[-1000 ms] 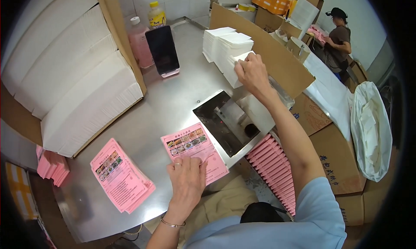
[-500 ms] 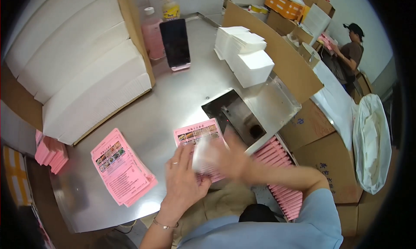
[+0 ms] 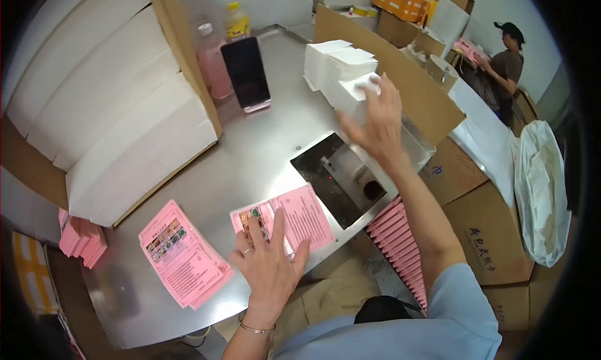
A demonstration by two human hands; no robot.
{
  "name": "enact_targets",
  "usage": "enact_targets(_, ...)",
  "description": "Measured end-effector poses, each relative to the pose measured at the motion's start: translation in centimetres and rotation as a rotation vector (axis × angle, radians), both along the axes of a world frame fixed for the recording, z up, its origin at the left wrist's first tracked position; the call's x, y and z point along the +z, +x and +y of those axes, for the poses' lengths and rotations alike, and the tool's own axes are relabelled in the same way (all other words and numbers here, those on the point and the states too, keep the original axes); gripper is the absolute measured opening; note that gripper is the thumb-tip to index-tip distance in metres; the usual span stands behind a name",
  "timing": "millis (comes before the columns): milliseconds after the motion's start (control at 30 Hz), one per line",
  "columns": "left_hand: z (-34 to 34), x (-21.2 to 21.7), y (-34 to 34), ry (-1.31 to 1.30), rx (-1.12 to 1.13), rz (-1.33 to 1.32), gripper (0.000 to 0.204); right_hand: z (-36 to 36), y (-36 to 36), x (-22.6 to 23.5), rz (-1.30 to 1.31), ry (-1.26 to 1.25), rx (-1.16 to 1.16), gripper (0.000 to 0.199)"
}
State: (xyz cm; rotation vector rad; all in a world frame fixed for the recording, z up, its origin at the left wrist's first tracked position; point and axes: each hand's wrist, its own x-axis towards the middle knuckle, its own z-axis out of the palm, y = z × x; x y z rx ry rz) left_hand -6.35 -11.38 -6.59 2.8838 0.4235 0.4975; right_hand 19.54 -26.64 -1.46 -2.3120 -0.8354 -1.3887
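Note:
My left hand (image 3: pixel 268 260) lies with spread fingers on a pink printed paper sleeve (image 3: pixel 307 219) at the table's front edge. A narrow white strip (image 3: pixel 282 225) shows at its fingers; the rest of that piece is hidden under the hand. My right hand (image 3: pixel 379 119), a little blurred, reaches to the nearest of the white napkin stacks (image 3: pixel 332 62). Its fingers are apart, with nothing visible in them. To the left of my left hand rests a pile of pink printed sleeves (image 3: pixel 184 257).
A dark opening (image 3: pixel 338 178) is set in the steel table (image 3: pixel 250 150). Pink packets stand in a row (image 3: pixel 397 253) below it. A carton of white stacks (image 3: pixel 144 141) stands left, a phone (image 3: pixel 246 75) at the back. Another person (image 3: pixel 506 66) handles pink items far right.
My right hand has moved from the pink sleeve up to the napkin stacks. The white piece it was handling is no longer in it. My left hand has stayed on the sleeve, which appears turned.

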Motion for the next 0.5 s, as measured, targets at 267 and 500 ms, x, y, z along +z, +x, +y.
enact_targets(267,0.4,-0.7,0.8,0.004,-0.097,-0.055,0.056,-4.2,-0.2,-4.2,0.287,-0.185,-0.132,0.052)
enact_targets(500,0.8,-0.1,1.0,0.059,-0.145,-0.051,0.059,-3.3,-0.6,-2.1,0.250,-0.124,-0.124,0.020)
